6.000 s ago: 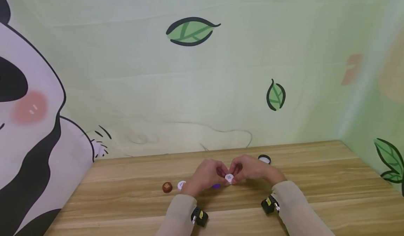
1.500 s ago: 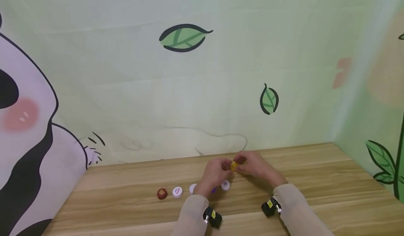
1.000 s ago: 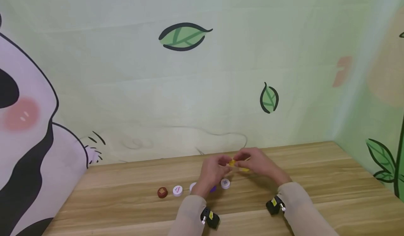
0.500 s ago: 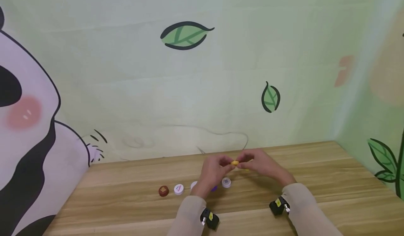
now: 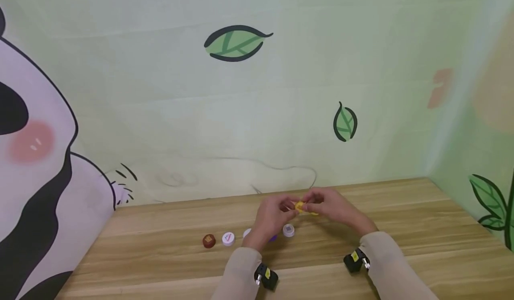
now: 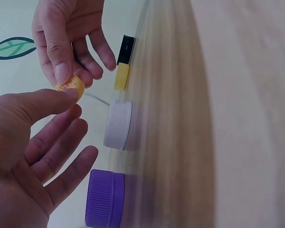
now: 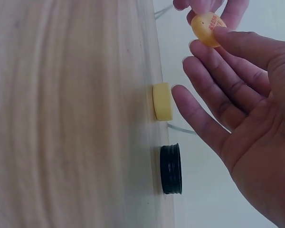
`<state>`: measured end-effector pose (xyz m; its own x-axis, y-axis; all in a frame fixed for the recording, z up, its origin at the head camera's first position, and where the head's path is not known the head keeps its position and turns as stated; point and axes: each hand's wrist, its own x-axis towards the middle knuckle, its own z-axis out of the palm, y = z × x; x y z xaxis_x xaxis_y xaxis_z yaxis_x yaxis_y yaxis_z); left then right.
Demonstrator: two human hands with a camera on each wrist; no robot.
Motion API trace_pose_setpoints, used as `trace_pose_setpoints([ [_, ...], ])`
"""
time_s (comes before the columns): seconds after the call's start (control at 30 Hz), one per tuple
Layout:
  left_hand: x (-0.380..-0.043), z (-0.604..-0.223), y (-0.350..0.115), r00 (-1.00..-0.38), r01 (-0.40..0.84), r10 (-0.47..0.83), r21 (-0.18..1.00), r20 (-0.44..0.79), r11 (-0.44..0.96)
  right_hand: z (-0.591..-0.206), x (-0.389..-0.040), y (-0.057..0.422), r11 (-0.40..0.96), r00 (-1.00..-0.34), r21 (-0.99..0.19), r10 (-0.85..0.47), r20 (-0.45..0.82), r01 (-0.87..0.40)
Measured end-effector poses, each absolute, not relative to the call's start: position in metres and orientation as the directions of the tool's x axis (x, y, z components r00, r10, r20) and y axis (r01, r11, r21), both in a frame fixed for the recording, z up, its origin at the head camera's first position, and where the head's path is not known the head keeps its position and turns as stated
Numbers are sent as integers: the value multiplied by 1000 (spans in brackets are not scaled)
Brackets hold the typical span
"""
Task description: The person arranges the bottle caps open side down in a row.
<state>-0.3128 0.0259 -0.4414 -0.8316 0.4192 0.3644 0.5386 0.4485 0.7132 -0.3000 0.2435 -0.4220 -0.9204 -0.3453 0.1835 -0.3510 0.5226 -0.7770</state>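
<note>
Both hands pinch one small orange-yellow bottle cap [image 5: 299, 207] with red lettering, held above the wooden table. My left hand [image 5: 270, 219] has thumb and fingertips on its near left side, the other fingers spread loosely. From the right, my right hand [image 5: 332, 207] pinches the same cap; its lettered face shows in the right wrist view. Below the hands, a white cap [image 5: 288, 230] with a grey square and a purple cap [image 6: 103, 199] stand on the table. A yellow cap [image 7: 162, 101] and a black cap [image 7: 171, 169] stand near the right hand.
Farther left, the row continues with a brown-red cap [image 5: 209, 240], a white cap with a pink mark [image 5: 228, 239] and another white cap [image 5: 246, 233] partly behind the left hand. The wooden table [image 5: 160, 264] meets a printed backdrop [image 5: 180, 113] at its rear edge.
The white cap with the grey square, held by both hands earlier, now stands on the table. The hands hold the orange-yellow cap instead and have turned it about lately.
</note>
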Motion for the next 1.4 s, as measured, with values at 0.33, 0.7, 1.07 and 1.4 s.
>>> trace_pose_setpoints([
  [0.33, -314, -441, 27, -818, 559, 445, 685, 364, 468, -421, -301, 247, 520, -925, -789, -347, 155, -327],
  [0.7, -313, -441, 27, -824, 549, 444, 689, 352, 472, -421, -302, 250, 515, -902, -774, -402, 160, -367],
  [1.07, -311, -438, 27, -821, 538, 461, 727, 337, 427, -415, -298, 250, 552, -903, -751, -408, 136, -363],
  [1.4, -312, -440, 27, -829, 516, 473, 737, 299, 437, -417, -300, 250, 507, -871, -765, -471, 141, -398],
])
